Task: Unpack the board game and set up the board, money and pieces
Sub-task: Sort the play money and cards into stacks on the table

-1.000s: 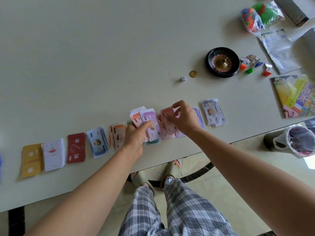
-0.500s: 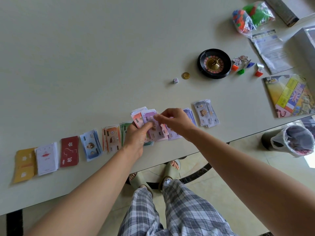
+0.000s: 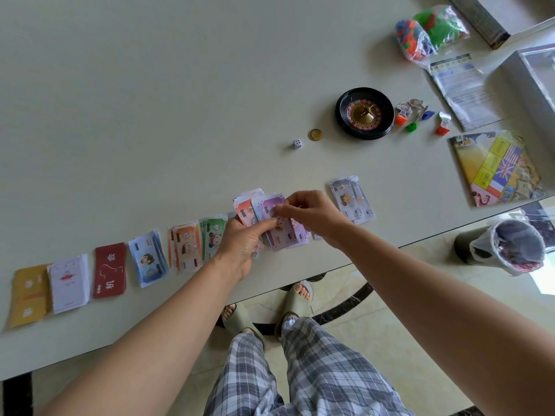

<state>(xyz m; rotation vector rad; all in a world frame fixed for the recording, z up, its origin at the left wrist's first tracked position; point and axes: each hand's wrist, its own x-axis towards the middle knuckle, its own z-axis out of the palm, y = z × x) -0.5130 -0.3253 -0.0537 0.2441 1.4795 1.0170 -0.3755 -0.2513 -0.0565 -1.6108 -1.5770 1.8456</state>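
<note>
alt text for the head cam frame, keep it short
A person's left hand holds a fan of play-money notes over the near table edge while the right hand pinches a purple one. Sorted stacks of cards and notes line that edge; a die, coin, roulette wheel and folded board lie beyond.

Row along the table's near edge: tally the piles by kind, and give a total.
Card decks: 3 (yellow deck, white deck, red deck)
Banknote piles lying free: 4 (blue pile, orange pile, green pile, grey pile)
Banknote bundle held by left hand and right hand: 1
Total: 8; anything beneath the hands is hidden.
</note>
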